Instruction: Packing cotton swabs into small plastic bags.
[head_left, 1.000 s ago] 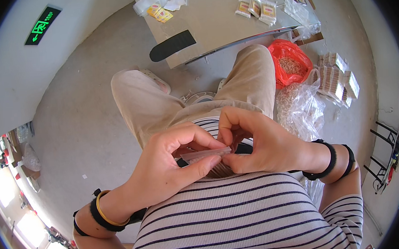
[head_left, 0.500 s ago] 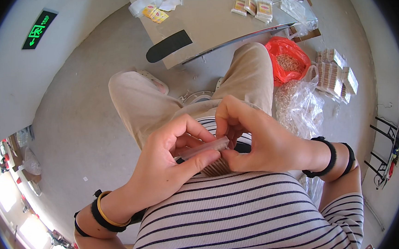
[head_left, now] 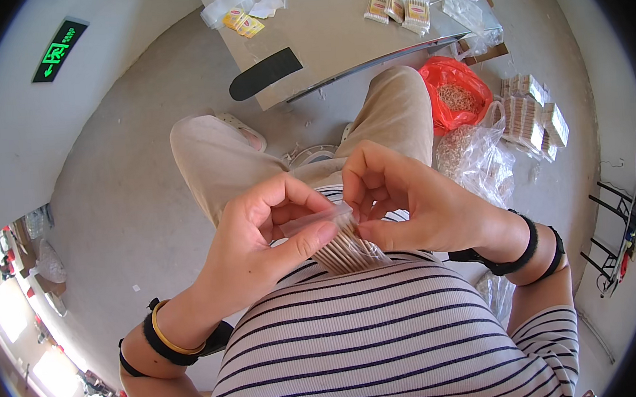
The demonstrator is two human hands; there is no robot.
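Close to my chest, both hands grip a small clear zip bag (head_left: 350,254) packed with thin wooden cotton swabs. My left hand (head_left: 251,240) is closed on the bag's top strip, thumb in front and fingers behind. On the other end of that strip, my right hand (head_left: 426,217) pinches with thumb and fingertips. The bag is tilted, with the brown sticks fanning down toward my shirt. My fingers hide part of its upper edge, so I cannot tell whether the seal is closed.
Ahead stands a grey table (head_left: 336,42) with filled swab packets (head_left: 394,6), yellow cards (head_left: 243,22), clear bags (head_left: 225,7) and a black strip (head_left: 265,74). On the floor at right are a red bag (head_left: 438,121) of loose pieces, a clear sack (head_left: 481,161) and stacked packs (head_left: 525,121).
Both hands have risen slightly away from my chest with the bag, so more of the sticks show. My right fingers have shifted a little along the top edge.
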